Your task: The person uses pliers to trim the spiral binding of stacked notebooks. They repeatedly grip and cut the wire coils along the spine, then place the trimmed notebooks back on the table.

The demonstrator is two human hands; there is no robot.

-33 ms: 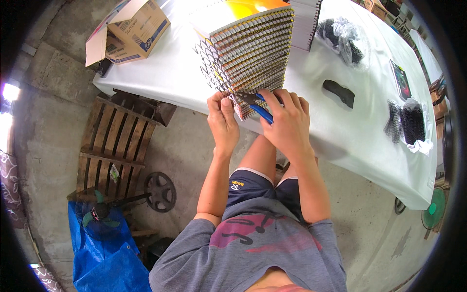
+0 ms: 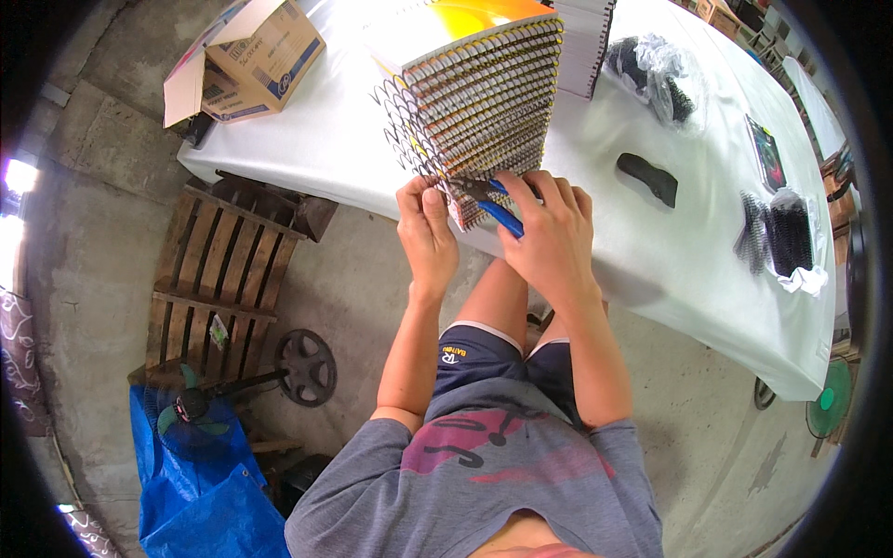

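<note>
A tall stack of spiral-bound notebooks stands at the table's near edge, its coil bindings turned toward me and an orange-yellow cover on top. Loose coil ends stick out along its left side. In my right hand are pliers with blue handles, their dark jaws at the lower left corner of the stack. My left hand pinches that same corner between thumb and fingers, close to the jaw tips. Whether it grips a notebook's edge or a coil end is too small to tell.
A white-covered table carries an open cardboard box, a second notebook stack, bagged black coils, a black object and more coils. Left on the floor are a wooden pallet, a fan and blue tarp.
</note>
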